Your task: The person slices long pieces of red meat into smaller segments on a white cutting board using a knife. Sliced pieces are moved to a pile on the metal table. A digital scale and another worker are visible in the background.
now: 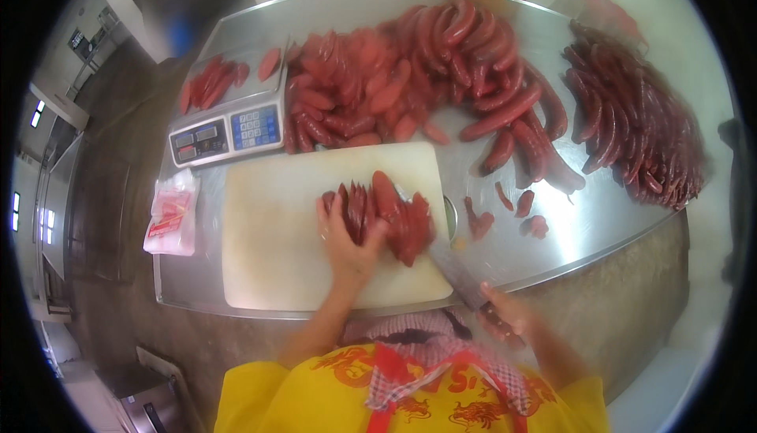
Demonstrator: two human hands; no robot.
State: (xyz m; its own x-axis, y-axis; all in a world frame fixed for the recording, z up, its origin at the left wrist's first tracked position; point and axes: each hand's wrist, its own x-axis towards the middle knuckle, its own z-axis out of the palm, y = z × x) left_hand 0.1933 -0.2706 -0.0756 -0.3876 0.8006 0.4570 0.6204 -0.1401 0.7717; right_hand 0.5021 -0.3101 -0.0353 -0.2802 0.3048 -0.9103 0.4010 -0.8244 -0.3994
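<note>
On the white cutting board (272, 232), my left hand (347, 250) curls its fingers and thumb around a bunch of dark red sausage pieces (359, 206). More cut sausage pieces (400, 224) lie touching the bunch on its right, one longer than the rest. My right hand (511, 313) grips the dark handle of a broad-bladed knife (461, 275) at the board's lower right corner. Its blade slants up and left across the board's right edge, and its tip is hidden by the pieces.
A digital scale (229, 129) at the back left bears several sausage pieces. Behind the board spreads a heap of cut and whole sausages (355, 78); another pile (631, 117) lies far right. Scraps (524, 204) dot the steel table (560, 248). A pack of plastic bags (172, 214) sits left.
</note>
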